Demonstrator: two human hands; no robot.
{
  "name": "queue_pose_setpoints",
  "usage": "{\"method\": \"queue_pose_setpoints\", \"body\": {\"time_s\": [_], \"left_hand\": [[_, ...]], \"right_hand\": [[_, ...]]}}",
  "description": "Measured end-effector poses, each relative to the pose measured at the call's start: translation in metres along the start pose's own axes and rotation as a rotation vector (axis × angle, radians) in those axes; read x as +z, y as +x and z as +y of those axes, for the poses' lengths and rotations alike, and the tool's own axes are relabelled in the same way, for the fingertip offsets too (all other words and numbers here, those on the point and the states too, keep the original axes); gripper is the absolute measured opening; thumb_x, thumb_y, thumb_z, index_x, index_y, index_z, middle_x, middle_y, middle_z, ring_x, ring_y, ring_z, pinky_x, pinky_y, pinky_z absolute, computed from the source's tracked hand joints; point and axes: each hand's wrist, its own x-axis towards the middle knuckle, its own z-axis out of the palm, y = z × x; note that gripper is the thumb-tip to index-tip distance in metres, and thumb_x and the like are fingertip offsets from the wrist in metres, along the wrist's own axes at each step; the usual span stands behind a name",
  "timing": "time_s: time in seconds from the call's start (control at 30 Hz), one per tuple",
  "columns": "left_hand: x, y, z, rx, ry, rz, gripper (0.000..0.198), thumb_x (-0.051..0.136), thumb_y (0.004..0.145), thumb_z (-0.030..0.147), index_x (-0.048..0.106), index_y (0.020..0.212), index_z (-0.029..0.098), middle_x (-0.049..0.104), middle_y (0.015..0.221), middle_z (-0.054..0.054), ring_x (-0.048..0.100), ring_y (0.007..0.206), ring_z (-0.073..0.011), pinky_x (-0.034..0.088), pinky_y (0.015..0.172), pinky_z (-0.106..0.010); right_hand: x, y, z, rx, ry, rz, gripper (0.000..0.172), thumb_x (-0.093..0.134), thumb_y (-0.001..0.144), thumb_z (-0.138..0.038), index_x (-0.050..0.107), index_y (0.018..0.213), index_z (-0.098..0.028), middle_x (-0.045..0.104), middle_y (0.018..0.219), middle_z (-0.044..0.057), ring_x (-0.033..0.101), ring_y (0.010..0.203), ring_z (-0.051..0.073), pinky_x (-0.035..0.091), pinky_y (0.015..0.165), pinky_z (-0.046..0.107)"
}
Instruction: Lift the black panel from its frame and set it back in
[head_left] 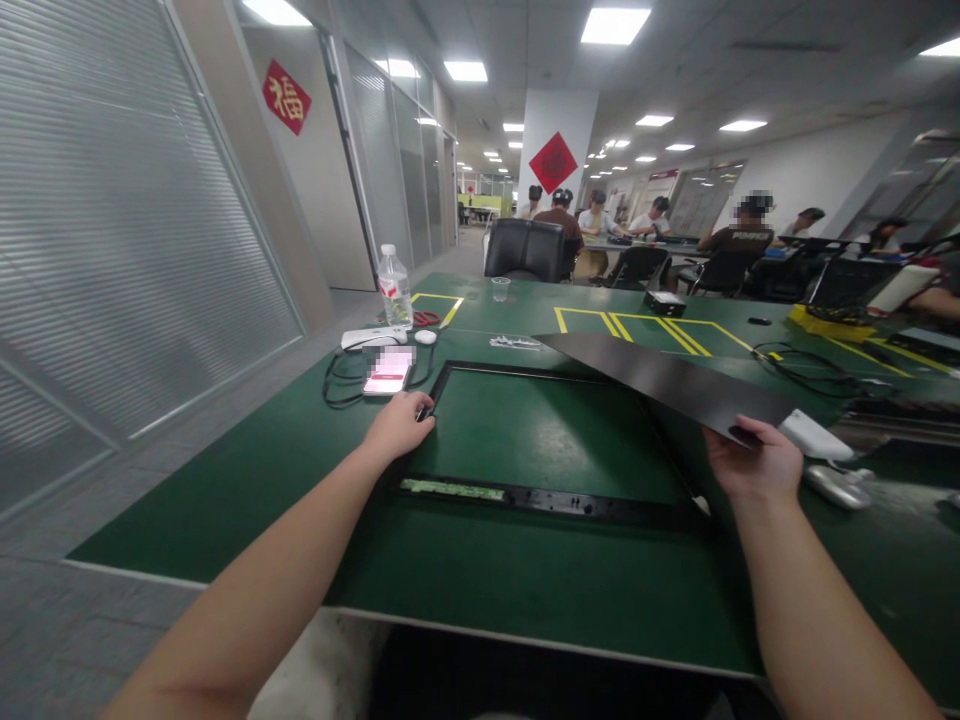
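Note:
A thin dark flat panel (645, 375) is raised and tilted over the right part of a black rectangular frame (592, 505). My right hand (757, 460) grips the panel by its near right corner, thumb on top and fingers underneath. The frame lies flat on the green table (247, 480), and the table top shows through its opening. Along the frame's near bar sits a narrow green circuit board (450, 490). My left hand (401, 425) is closed on the frame's left side, with its fingertips partly hidden.
Left of the frame are a lit phone (388, 370), black cables, a water bottle (395, 285) and red-handled scissors (426, 319). A plastic cup (500, 289) stands farther back. White and silver devices (836, 485) lie at right. Several people sit at tables beyond.

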Motion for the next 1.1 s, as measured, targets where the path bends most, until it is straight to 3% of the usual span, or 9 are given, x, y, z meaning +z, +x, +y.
{"method": "queue_pose_setpoints", "body": {"time_s": [0.2,0.33,0.43,0.53,0.63,0.73,0.8,1.1], "left_hand": [[-0.006,0.003,-0.003,-0.071,-0.129,0.095,0.026,0.063,0.079,0.023,0.075,0.103,0.022,0.077,0.105,-0.008,0.071,0.098,-0.0272,0.054,0.089,-0.036],[-0.01,0.008,-0.006,-0.143,-0.42,0.157,0.034,0.059,0.069,0.014,0.075,0.099,0.019,0.078,0.105,-0.009,0.072,0.088,-0.0242,0.057,0.086,-0.037],[-0.011,0.009,-0.002,-0.232,-0.775,0.113,0.035,0.057,0.067,0.014,0.074,0.097,0.017,0.078,0.104,-0.01,0.072,0.08,-0.0206,0.058,0.079,-0.035],[-0.013,0.007,0.006,-0.3,-1.096,0.005,0.025,0.06,0.073,0.02,0.073,0.094,0.016,0.077,0.098,-0.01,0.073,0.084,-0.0199,0.058,0.077,-0.031],[-0.018,0.002,0.016,-0.305,-1.265,-0.102,0.024,0.057,0.081,0.03,0.073,0.091,0.016,0.077,0.094,-0.011,0.072,0.082,-0.0206,0.058,0.069,-0.03],[-0.024,-0.003,0.023,-0.267,-1.355,-0.192,0.027,0.056,0.079,0.027,0.075,0.093,0.014,0.077,0.095,-0.011,0.072,0.081,-0.0211,0.057,0.067,-0.029],[-0.027,-0.005,0.025,-0.235,-1.383,-0.192,0.031,0.057,0.076,0.025,0.076,0.097,0.013,0.078,0.094,-0.01,0.072,0.082,-0.0225,0.058,0.069,-0.031],[-0.035,-0.001,0.015,-0.139,-1.321,0.065,0.051,0.054,0.072,0.027,0.074,0.116,0.01,0.079,0.1,-0.009,0.072,0.092,-0.0256,0.059,0.078,-0.033]], "right_hand": [[0.007,-0.013,-0.004,0.024,-0.01,-0.092,0.044,0.052,0.062,-0.008,0.064,0.102,-0.021,0.07,0.096,0.003,0.071,0.078,0.017,0.061,0.058,0.027],[0.002,-0.012,-0.002,0.051,-0.083,-0.113,0.046,0.055,0.063,-0.012,0.066,0.106,-0.024,0.073,0.098,0.005,0.072,0.088,0.022,0.062,0.061,0.032],[0.0,-0.013,-0.001,0.076,-0.14,-0.106,0.053,0.056,0.061,-0.014,0.066,0.112,-0.026,0.074,0.098,0.004,0.072,0.092,0.026,0.063,0.066,0.04],[0.003,-0.019,-0.001,0.103,-0.156,-0.13,0.057,0.057,0.06,-0.016,0.066,0.115,-0.027,0.074,0.098,0.005,0.072,0.093,0.028,0.063,0.074,0.048],[0.008,-0.026,-0.002,0.122,-0.147,-0.156,0.058,0.055,0.057,-0.017,0.066,0.114,-0.026,0.075,0.098,0.006,0.072,0.094,0.029,0.062,0.083,0.053],[0.012,-0.031,-0.002,0.139,-0.155,-0.207,0.058,0.055,0.055,-0.018,0.066,0.111,-0.025,0.074,0.1,0.006,0.072,0.093,0.028,0.06,0.087,0.053],[0.012,-0.032,-0.001,0.15,-0.188,-0.272,0.054,0.056,0.057,-0.02,0.066,0.11,-0.025,0.074,0.101,0.006,0.072,0.095,0.028,0.059,0.089,0.052],[0.008,-0.026,0.003,0.379,-0.386,-0.471,0.048,0.064,0.061,-0.023,0.067,0.109,-0.021,0.075,0.098,0.008,0.073,0.093,0.028,0.062,0.081,0.045]]}}
